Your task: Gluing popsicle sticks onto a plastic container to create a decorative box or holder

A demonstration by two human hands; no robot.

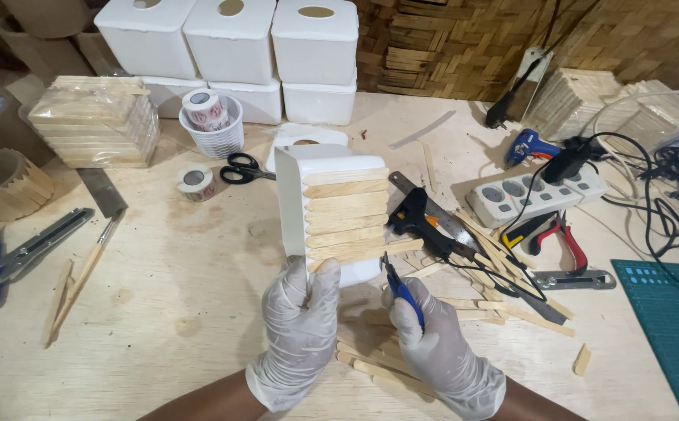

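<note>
Near the table's front edge, the left hand (302, 312) grips the light, stiff stick-clad white box (338, 222) by its lower corner; the right hand (433, 343) closes on blue snips (403, 292).

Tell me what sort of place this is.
Probably a small craft workshop. A plywood worktable holds a black glue gun, loose wooden sticks and scissors, and gloved hands are covering a white plastic box with sticks.
</note>
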